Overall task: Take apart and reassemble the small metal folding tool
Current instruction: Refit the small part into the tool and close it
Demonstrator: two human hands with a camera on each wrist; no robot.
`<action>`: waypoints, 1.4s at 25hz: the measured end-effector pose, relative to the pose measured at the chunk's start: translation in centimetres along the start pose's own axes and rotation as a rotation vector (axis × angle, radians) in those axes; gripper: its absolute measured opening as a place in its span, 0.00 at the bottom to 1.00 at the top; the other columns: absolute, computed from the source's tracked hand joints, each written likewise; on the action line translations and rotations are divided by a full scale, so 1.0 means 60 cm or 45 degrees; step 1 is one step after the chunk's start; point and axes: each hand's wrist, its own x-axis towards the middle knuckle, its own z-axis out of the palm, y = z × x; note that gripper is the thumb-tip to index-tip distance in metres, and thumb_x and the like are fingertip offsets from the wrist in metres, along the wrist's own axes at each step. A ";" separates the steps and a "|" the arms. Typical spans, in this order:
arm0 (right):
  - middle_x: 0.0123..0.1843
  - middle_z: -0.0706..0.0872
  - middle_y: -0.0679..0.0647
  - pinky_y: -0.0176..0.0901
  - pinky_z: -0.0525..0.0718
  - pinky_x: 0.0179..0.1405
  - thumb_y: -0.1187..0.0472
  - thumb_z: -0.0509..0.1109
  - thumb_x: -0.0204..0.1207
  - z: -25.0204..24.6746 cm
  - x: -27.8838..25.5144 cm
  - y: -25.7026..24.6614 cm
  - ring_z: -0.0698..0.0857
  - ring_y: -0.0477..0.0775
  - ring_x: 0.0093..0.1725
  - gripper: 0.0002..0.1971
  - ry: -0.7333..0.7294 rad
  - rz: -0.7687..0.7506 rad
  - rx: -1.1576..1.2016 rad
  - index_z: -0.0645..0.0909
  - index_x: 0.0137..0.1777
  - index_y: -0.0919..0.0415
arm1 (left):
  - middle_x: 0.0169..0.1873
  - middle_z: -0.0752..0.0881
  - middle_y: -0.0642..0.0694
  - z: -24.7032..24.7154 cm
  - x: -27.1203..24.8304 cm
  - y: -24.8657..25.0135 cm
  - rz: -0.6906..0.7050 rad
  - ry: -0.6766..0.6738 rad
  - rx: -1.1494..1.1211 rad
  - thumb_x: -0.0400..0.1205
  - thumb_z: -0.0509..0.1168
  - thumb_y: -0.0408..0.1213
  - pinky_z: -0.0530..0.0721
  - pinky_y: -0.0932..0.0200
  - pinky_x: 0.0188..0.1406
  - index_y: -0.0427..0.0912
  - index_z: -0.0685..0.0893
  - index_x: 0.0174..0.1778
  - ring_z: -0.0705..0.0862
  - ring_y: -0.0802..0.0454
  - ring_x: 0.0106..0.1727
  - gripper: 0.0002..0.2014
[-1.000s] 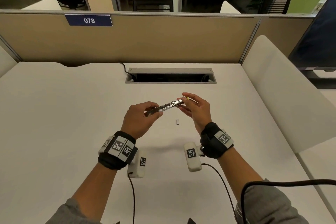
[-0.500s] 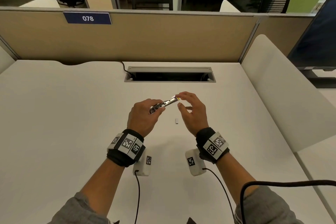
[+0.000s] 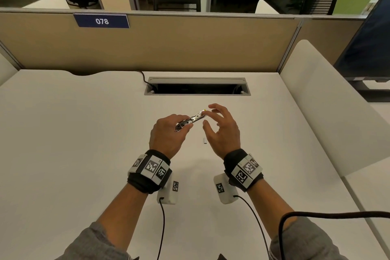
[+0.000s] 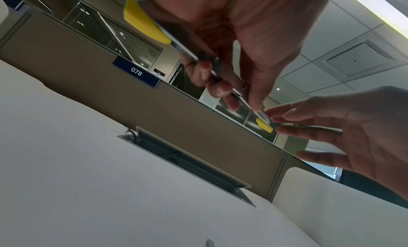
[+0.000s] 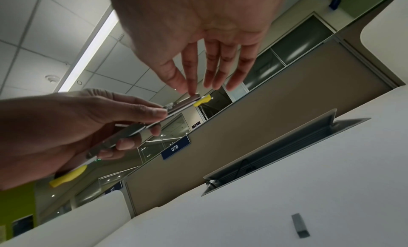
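The left hand [image 3: 168,135] grips the metal folding tool [image 3: 191,120] by its near end, holding it above the desk [image 3: 73,143], so its yellow-tipped far end reaches the right hand's [image 3: 223,131] loosely spread fingertips [image 5: 190,88], seemingly for fingertip work, with a small loose piece [image 3: 205,141] below between both hands.

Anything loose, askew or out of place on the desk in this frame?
One small grey piece lies alone on the desk, below the metal tool gripped by the left hand. Possibly a removed part; it is too small to identify.
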 end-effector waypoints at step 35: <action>0.51 0.92 0.50 0.40 0.76 0.59 0.70 0.66 0.72 0.021 -0.030 -0.077 0.83 0.47 0.53 0.14 -0.163 -0.061 0.259 0.88 0.52 0.57 | 0.43 0.93 0.44 -0.002 0.000 0.008 -0.095 -0.119 0.169 0.79 0.67 0.38 0.84 0.53 0.41 0.46 0.89 0.49 0.89 0.43 0.42 0.07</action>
